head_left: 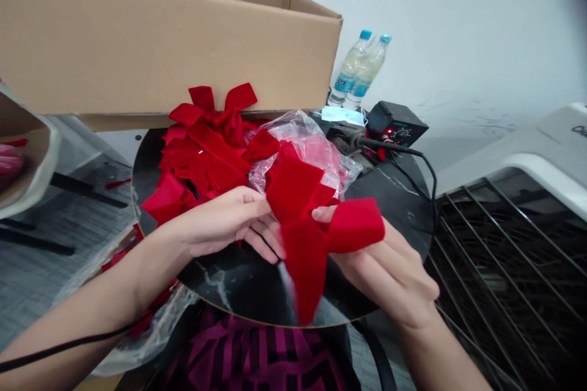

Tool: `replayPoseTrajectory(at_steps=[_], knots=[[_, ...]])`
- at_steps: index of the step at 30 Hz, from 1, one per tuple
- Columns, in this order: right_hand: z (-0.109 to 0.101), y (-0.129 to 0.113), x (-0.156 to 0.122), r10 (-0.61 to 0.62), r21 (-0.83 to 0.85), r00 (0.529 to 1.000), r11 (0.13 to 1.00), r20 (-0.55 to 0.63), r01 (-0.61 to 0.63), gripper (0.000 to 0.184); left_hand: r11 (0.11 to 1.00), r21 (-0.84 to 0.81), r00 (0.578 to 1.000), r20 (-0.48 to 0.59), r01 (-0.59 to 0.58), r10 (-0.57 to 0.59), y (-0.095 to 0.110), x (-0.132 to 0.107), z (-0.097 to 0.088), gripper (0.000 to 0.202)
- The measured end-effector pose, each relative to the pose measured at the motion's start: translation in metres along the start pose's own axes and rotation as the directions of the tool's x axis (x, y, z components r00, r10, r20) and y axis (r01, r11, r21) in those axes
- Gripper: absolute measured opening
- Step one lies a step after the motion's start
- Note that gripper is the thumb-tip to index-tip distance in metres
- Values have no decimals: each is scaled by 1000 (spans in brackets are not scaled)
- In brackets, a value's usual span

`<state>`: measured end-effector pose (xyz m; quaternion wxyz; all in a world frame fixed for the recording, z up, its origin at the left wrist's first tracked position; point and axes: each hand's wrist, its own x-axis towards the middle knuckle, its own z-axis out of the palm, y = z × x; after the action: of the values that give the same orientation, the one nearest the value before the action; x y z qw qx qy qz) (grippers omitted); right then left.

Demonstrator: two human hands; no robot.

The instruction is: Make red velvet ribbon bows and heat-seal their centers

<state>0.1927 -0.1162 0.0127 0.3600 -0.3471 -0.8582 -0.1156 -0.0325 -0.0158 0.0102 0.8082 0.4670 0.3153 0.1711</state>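
A red velvet bow (pixel 298 235) is held up over the near part of the round black table (pixel 220 284), one tail hanging down toward the edge. My right hand (pixel 389 272) grips it from behind at the middle, its thumb tip showing between the loops. At the bow's left side, my left hand (pixel 233 223) pinches a loop by its edge, the lower fingers stretched out beneath. Beyond my left hand lies a pile of red bows (pixel 206 149). A clear plastic bag (pixel 302 137) with red pieces inside sits just behind the held bow.
A large cardboard box (pixel 169 43) stands behind the table. Two water bottles (pixel 351 70), a blue packet (pixel 343 115) and a black control box (pixel 397 122) with a lit red light and cable are at the back right. A white-framed appliance with a grille (pixel 509 244) is at right.
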Motion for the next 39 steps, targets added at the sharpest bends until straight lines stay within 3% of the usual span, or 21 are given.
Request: replayPoseTrajectory(at_steps=[3, 6, 10, 15, 19, 21, 25, 27, 29, 31, 34, 36, 39], knots=[[-7, 5, 2, -213, 44, 974, 977, 79, 210, 30, 991, -74, 991, 86, 112, -106, -1, -1, -1, 23], [-11, 3, 7, -238, 45, 956, 971, 173, 234, 30, 978, -122, 978, 143, 171, -154, 0, 0, 2, 18], [-10, 0, 12, -235, 62, 953, 972, 189, 228, 31, 971, -146, 981, 67, 188, -180, 0, 0, 5, 14], [-7, -2, 20, -141, 83, 978, 988, 157, 129, 26, 987, -159, 1000, -10, 19, -21, -6, 1, 12, 12], [-2, -18, 19, -221, 100, 971, 972, 91, 211, 10, 979, -201, 972, -235, -29, -19, -6, 1, 16, 23], [4, -32, 13, -259, 92, 952, 965, 163, 246, 13, 968, -247, 958, -285, -43, -30, -5, 1, 17, 28], [5, -55, 1, -277, 95, 916, 961, 289, 261, 28, 963, -269, 970, -232, 10, -75, -7, -2, 17, 24], [-5, -56, 0, -228, 162, 912, 970, 341, 182, 37, 967, -253, 976, -211, 4, -60, -9, -3, 15, 19], [-20, -47, 3, -108, 291, 928, 957, 356, 0, 38, 969, -245, 979, -201, -12, -38, -11, -4, 12, 13], [-31, -32, 7, 27, 370, 961, 919, 277, -133, 22, 966, -257, 983, -179, -5, -42, -11, -4, 10, 8], [-32, -7, 14, 113, 83, 976, 988, 188, -131, 42, 956, -292, 991, -125, 18, -57, -11, -5, 9, 6], [-24, 3, 19, 21, -146, 976, 989, 216, 11, 42, 952, -305, 995, -88, 28, -57, -11, -5, 9, 4], [-13, 9, 27, -168, -163, 960, 965, 222, 207, 22, 952, -302, 997, -47, 42, -59, -11, -7, 10, 4]])
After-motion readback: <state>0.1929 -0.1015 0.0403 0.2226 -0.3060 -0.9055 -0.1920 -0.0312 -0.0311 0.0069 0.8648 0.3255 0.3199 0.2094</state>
